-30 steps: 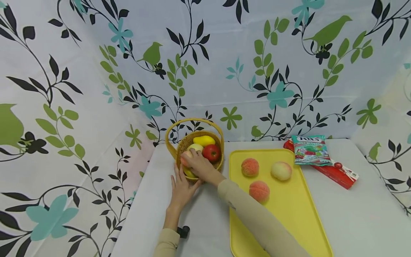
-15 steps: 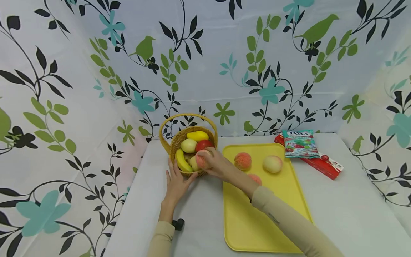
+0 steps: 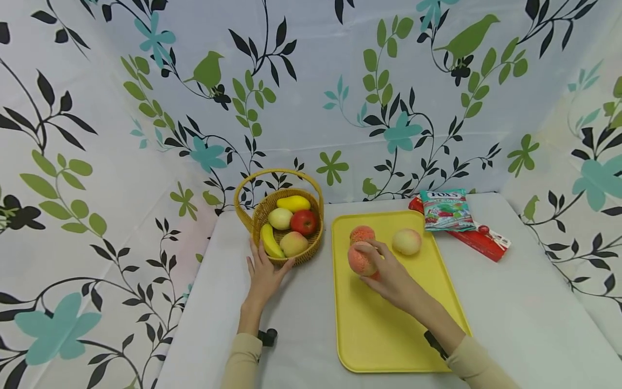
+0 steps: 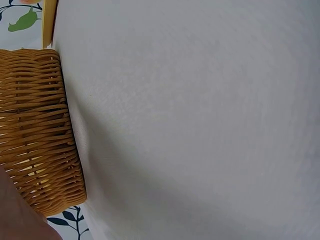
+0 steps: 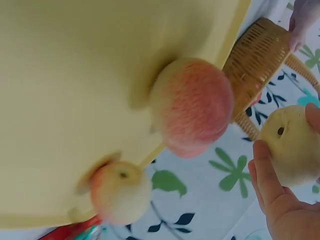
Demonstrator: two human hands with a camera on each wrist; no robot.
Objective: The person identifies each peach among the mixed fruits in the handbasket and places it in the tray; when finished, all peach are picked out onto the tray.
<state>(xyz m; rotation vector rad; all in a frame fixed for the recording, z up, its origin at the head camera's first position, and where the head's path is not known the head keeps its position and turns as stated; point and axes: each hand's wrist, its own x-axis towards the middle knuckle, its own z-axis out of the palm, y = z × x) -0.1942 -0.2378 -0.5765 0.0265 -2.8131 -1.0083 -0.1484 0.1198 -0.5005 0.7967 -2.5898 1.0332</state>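
My right hand (image 3: 396,278) pinches a pink-orange peach (image 3: 360,259) above the yellow tray (image 3: 389,335); in the right wrist view the held peach (image 5: 290,145) shows its pale underside with a small dark hole. On the tray sit a pink peach (image 3: 362,233), a paler peach (image 3: 407,241), and another mostly hidden under my right hand. My left hand (image 3: 264,275) rests with spread fingers against the near left side of a wicker basket (image 3: 311,254). Inside the basket are a banana (image 3: 270,241), a red apple (image 3: 303,222), a peach (image 3: 293,244), a yellow fruit (image 3: 293,203) and a pale round fruit (image 3: 280,219).
Behind the tray's right corner, a teal candy bag (image 3: 446,210) lies over a red box (image 3: 481,241). The basket's tall handle (image 3: 277,171) arches up at the back. A leaf-patterned cloth (image 3: 311,108) hangs behind the white table (image 3: 301,324).
My right hand has lifted the pink peach out of the basket and carried it right, over the tray. The left hand stays at the basket. The head view has shifted slightly.
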